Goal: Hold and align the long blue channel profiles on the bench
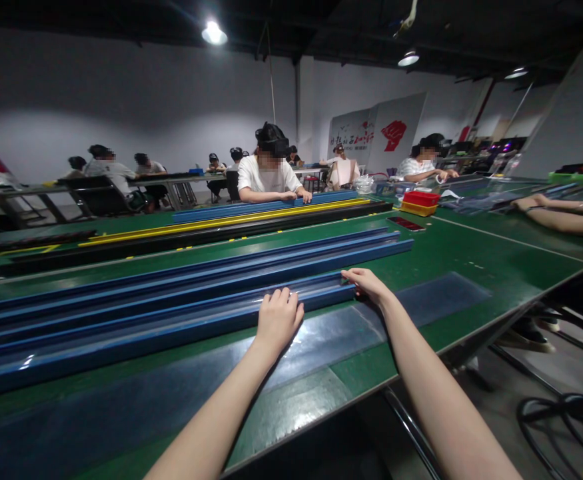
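Note:
A long blue channel lies across the green table in front of me, with a glossy clear plastic strip inside it. My left hand rests on the channel near its right part, fingers lying over the strip and the thumb apart. At the channel's right end, my right hand is closed in a pinch at what looks like the end of the clear strip; the fingers partly hide it. Beneath both forearms, wide clear plastic sheets lie flat along the table's near edge.
Another blue channel lies just behind. Farther back are yellow strips, black strips, a phone and a red bin. A co-worker leans over strips opposite. Another person's arms reach in from the right.

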Demonstrator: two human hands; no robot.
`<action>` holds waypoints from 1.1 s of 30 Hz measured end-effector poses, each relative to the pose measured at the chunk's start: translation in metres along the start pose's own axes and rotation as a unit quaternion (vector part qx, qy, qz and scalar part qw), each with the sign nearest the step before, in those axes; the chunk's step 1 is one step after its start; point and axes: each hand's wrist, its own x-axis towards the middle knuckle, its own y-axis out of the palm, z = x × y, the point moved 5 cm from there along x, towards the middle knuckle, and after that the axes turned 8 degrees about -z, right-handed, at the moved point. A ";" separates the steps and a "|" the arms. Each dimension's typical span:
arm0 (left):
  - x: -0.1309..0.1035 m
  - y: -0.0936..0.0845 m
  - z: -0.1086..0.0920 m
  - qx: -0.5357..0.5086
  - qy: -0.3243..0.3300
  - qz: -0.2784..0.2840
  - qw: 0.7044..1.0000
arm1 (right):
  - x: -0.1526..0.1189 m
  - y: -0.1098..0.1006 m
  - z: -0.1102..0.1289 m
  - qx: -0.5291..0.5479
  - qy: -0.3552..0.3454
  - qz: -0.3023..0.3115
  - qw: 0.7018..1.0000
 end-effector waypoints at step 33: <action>0.002 -0.001 0.000 -0.001 -0.007 0.025 1.000 | 0.005 -0.001 -0.007 -0.016 0.002 0.013 1.000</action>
